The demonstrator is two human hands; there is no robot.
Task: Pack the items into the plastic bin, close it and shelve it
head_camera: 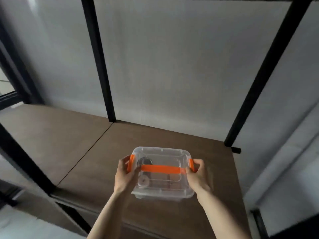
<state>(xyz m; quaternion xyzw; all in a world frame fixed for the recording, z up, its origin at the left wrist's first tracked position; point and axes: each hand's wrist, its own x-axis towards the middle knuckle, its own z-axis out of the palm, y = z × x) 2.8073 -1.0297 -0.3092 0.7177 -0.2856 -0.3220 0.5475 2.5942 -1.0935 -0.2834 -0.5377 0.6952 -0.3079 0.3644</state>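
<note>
A clear plastic bin (164,156) with its lid on, an orange carry handle (162,169) across the top and orange side latches is over the brown shelf board (138,135). My left hand (125,173) grips its left end at the orange latch (132,163). My right hand (196,173) grips the right end, fingers curled round the other latch (191,163). Through the lid I see a dark round item (145,161) and a pale round item (143,181) inside. Whether the bin rests on the board or hangs just above it is unclear.
Black metal uprights (98,59) (264,71) frame the shelf bay, with a pale wall behind. A second brown board (51,131) adjoins on the left. A black front post (22,156) stands at the near left. A lower shelf edge shows below the bin.
</note>
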